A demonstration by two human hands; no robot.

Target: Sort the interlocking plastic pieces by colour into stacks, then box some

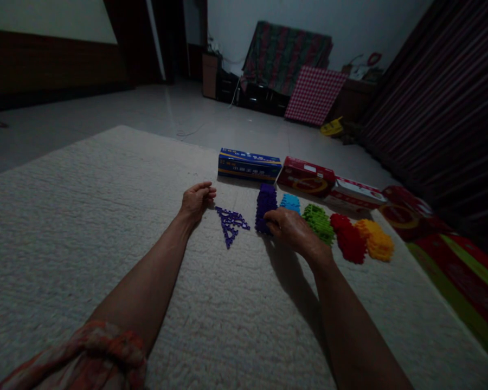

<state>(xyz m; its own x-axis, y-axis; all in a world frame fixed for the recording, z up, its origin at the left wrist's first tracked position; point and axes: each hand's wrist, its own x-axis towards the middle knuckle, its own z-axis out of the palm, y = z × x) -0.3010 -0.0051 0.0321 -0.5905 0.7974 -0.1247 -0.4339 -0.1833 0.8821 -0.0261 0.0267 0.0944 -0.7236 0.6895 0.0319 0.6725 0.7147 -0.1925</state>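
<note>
My left hand point(196, 201) hovers low over the mat with its fingers curled together, and nothing shows in it. Just right of it lies a flat purple triangular lattice point(230, 223) of joined toothed pieces with openings between them. My right hand point(290, 230) reaches to the near right part of a stack of purple interlocking pieces point(266, 200), fingertips pinched at its edge. The fingers hide whatever part they grip. Beyond and right of this hand stand stacks of blue pieces point(290, 202), green pieces point(319, 222), red pieces point(350, 241) and yellow pieces point(376, 239).
A cream textured mat point(106, 216) lies under everything. Behind the stacks stand a blue box point(249, 165), a red box point(307, 176) and a white-and-red box point(358, 193). More red and green packages point(463, 271) line the right edge. Tiled floor point(158, 111) extends beyond.
</note>
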